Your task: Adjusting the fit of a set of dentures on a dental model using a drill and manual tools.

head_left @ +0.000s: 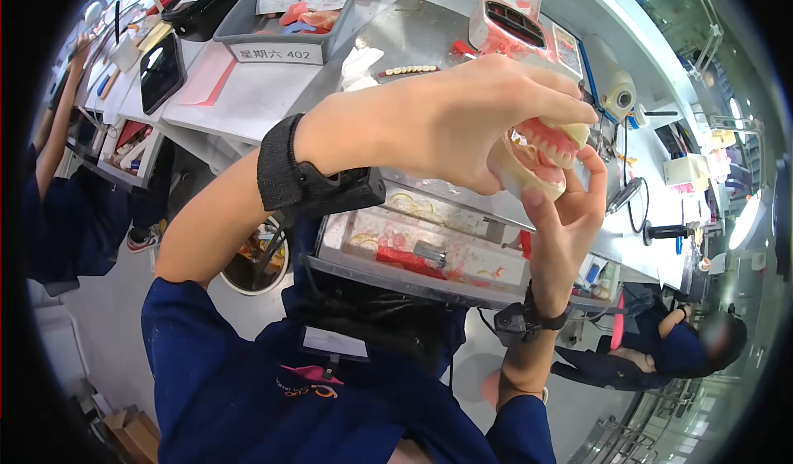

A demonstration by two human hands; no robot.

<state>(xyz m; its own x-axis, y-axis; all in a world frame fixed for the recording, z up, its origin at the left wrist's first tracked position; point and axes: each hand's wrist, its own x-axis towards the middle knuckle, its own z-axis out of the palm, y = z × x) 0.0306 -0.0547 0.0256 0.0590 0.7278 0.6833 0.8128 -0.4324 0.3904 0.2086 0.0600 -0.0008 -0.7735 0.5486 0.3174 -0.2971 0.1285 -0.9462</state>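
A dental plaster model (522, 177) with pink wax gums and cream teeth is raised at the right of centre, its upper and lower halves one above the other. My left hand (462, 121) reaches across from the left and closes over the model's top and near side. From below, my right hand (570, 220) grips the lower half, thumb in front and fingers round the far side. The back of my left hand hides part of the model. Beyond my left wrist, a strip of artificial teeth (409, 71) lies on the bench beside crumpled white tissue (360, 66).
Under my hands an open drawer (413, 278) holds a red-handled tool (409, 259) and pink wax scraps. A grey tray (277, 54) and a phone (162, 73) lie at the far left. An open wax-smeared box (508, 30) stands behind. Other people work on both sides.
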